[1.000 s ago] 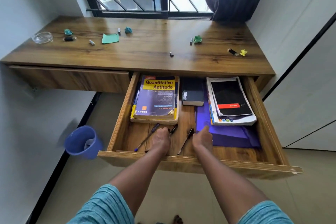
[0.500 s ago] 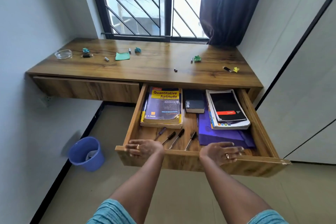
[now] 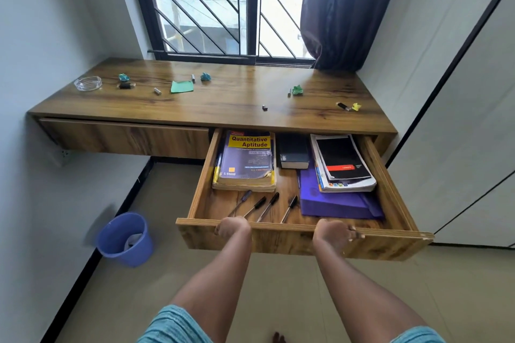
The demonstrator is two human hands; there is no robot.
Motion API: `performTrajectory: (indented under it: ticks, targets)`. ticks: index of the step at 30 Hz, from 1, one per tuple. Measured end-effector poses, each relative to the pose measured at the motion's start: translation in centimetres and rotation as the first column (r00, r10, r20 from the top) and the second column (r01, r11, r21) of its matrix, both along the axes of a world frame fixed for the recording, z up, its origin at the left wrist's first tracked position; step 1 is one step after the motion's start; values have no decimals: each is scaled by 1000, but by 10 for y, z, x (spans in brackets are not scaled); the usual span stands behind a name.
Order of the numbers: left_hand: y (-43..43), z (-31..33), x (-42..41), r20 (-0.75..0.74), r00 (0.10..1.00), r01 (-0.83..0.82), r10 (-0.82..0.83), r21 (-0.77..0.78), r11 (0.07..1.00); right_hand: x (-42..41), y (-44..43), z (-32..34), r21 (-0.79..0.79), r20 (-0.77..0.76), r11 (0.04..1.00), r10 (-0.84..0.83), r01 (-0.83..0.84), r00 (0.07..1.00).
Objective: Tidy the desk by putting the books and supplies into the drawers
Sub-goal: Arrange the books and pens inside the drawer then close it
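L hand (image 3: 232, 228), R hand (image 3: 334, 234) curled on drawer (image 3: 278, 242) rim | pens (image 3: 268, 206) just behind

- Your left hand (image 3: 232, 227) and right hand (image 3: 333, 234) gripped the drawer (image 3: 278, 239) at its front rim, blocking entry there.
- Four pens (image 3: 262, 205), books (image 3: 246, 160) and a purple folder (image 3: 334, 205) left little bare drawer floor.
- You had open tabletop (image 3: 228, 103) between scattered scraps (image 3: 181, 86).

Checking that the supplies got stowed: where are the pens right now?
In the head view, the four pens lie near the front of the open right drawer, just below the Quantitative Aptitude book and left of the purple folder.
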State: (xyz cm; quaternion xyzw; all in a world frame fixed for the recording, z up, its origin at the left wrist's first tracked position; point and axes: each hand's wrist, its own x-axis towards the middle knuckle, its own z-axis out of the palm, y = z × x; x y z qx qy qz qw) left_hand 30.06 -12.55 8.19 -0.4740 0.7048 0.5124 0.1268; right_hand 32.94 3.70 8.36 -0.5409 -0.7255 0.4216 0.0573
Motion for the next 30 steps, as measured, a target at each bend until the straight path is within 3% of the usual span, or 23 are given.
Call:
performTrajectory:
  ticks: [2,12,16,19,21,30]
  targets:
    - [3,2,-11,-17,999,38,-38,3,999,-10,2,3,-3,-27,1000,-11,11,1000]
    - [20,7,-100,-71,992,-105,109,47,993,-93,16,19,-49,-99,999,-16,11,995]
    - [32,9,-136,-114,968,-199,225,199,959,-128,19,23,-66,-146,998,-23,14,989]
    - [47,19,-165,-115,930,-283,349,382,880,-158,24,23,-135,-201,989,-82,55,976]
    - [57,31,-179,-154,929,-230,337,472,851,-176,27,24,-201,-229,974,-152,106,962]
    - [69,32,-241,-204,818,-332,538,596,731,-244,44,9,-155,-259,970,-223,188,940]
